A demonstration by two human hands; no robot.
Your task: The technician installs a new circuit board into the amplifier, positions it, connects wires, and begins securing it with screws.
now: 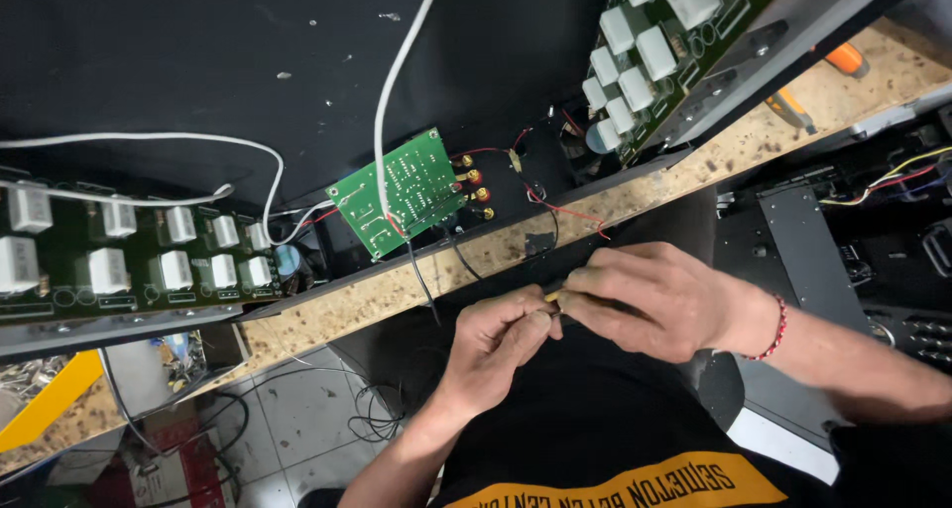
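Nearest the camera, over a black shirt with a yellow band, the two hands meet just below the bench edge. The left hand (pixel 496 335) is curled, thumb and forefinger pressed together on the near end of a thin yellowish-tipped piece (pixel 551 295), perhaps a wire end or small tool; its kind is too small to tell. The right hand (pixel 654 300), a red bead bracelet (pixel 777 328) at its wrist, closes over the same piece from the right, fingers folded around it. Judging by this, the step in hand is fine fingertip work on a lead, and the next move likely calls for a steady pinch and a short, careful pull or twist.

Just beyond runs the chipboard bench edge (pixel 397 295), rough and speckled tan. On the black surface behind it a small green circuit board (pixel 399 191) lies tilted, with red and brass terminals at its right side and thin black and red wires trailing toward the hands. A smooth white cable (pixel 382 121) curves across it. Far left and far right, longer dark boards (pixel 129 260) carry rows of boxy white components (pixel 640 52).
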